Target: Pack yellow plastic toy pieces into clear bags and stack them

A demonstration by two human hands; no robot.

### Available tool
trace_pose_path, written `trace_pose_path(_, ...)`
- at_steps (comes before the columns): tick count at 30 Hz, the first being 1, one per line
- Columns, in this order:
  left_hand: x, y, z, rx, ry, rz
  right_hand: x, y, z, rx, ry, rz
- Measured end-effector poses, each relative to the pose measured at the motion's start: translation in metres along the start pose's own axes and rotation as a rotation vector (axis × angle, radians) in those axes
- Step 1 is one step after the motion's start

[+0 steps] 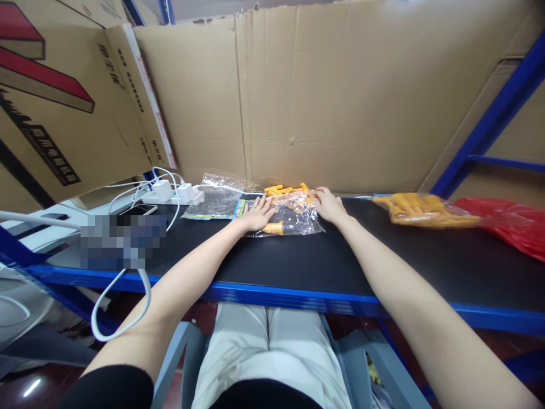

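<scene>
Fingers of the left hand (256, 214) lie spread flat on a clear crinkled plastic bag (293, 218), pressing its left edge; fingers of the right hand (328, 204) curl loosely on its far right corner, whether pinching it I cannot tell. One orange plastic piece (273, 228) lies inside the bag. Just behind the bag sit several loose orange pieces (281, 190), too small to count. Left of the bag lies a second clear bag (215, 199); far right, one bag of orange pieces (419, 210).

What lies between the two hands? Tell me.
In the head view, a clear bag with orange pieces lies between the left hand and right hand; both hands rest on it, and more orange pieces sit behind.
</scene>
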State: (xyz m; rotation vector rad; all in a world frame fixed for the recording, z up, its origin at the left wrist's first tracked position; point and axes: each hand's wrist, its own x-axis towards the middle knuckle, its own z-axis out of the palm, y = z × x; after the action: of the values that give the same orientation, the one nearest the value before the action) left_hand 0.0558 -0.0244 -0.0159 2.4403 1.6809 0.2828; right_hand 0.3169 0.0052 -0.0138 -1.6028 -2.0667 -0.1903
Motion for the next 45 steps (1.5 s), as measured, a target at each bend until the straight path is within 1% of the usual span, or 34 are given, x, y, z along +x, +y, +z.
trace_pose_path(4, 0.003, 0.003, 0.000, 0.005, -0.026, -0.013, 0.004, 0.004, 0.004, 0.033, 0.023, -0.017)
trace_pose_path(9, 0.016, 0.004, 0.005, -0.001, -0.019, -0.022, 0.012, 0.013, 0.013, 0.097, -0.005, 0.047)
trace_pose_path(11, 0.021, 0.003, 0.007, 0.004, -0.022, -0.027, 0.015, 0.015, 0.014, 0.139, 0.022, 0.063)
trace_pose_path(14, 0.024, 0.002, 0.008, 0.007, -0.026, -0.028, 0.018, 0.018, 0.011, 0.244, 0.144, 0.104)
trace_pose_path(18, 0.020, 0.002, 0.007, -0.008, -0.013, -0.027, 0.021, 0.019, -0.001, 0.428, 0.372, 0.244)
trace_pose_path(20, 0.016, 0.003, 0.006, -0.018, -0.006, -0.032, 0.020, 0.019, -0.007, 0.432, 0.484, 0.306)
trace_pose_path(22, 0.012, 0.004, 0.005, -0.024, -0.003, -0.037, 0.017, 0.018, -0.012, 0.386, 0.579, 0.356)
trace_pose_path(25, 0.004, 0.008, 0.003, -0.019, -0.006, -0.036, 0.013, 0.015, -0.019, 0.338, 0.648, 0.423)
trace_pose_path(27, -0.001, 0.011, 0.002, -0.011, -0.012, -0.032, 0.013, 0.011, -0.027, 0.378, 0.694, 0.459)
trace_pose_path(29, -0.006, 0.012, 0.001, -0.007, -0.022, -0.028, 0.016, 0.004, -0.041, 0.509, 0.756, 0.468)
trace_pose_path(31, -0.011, 0.013, 0.000, -0.006, -0.029, -0.024, 0.018, -0.006, -0.061, 0.708, 0.777, 0.444)
trace_pose_path(32, -0.014, 0.012, -0.001, -0.006, -0.031, -0.022, 0.018, -0.011, -0.072, 0.808, 0.751, 0.436)
trace_pose_path(33, -0.016, 0.012, -0.001, -0.006, -0.032, -0.021, 0.017, -0.017, -0.084, 0.893, 0.693, 0.431)
trace_pose_path(34, -0.018, 0.011, -0.002, -0.004, -0.031, -0.020, 0.013, -0.022, -0.095, 0.961, 0.594, 0.414)
trace_pose_path(36, -0.020, 0.011, -0.003, -0.001, -0.027, -0.018, 0.002, -0.028, -0.115, 1.044, 0.347, 0.370)
trace_pose_path(38, -0.022, 0.010, -0.003, 0.001, -0.028, -0.018, -0.014, -0.026, -0.128, 1.016, 0.198, 0.284)
trace_pose_path(40, -0.023, 0.011, -0.003, 0.001, -0.031, -0.017, -0.030, -0.017, -0.135, 0.926, 0.098, 0.226)
trace_pose_path(42, -0.024, 0.011, -0.003, 0.001, -0.031, -0.010, -0.045, -0.004, -0.138, 0.833, -0.042, 0.178)
trace_pose_path(45, -0.025, 0.011, -0.004, 0.002, -0.030, 0.001, -0.062, 0.013, -0.132, 0.723, -0.190, 0.130)
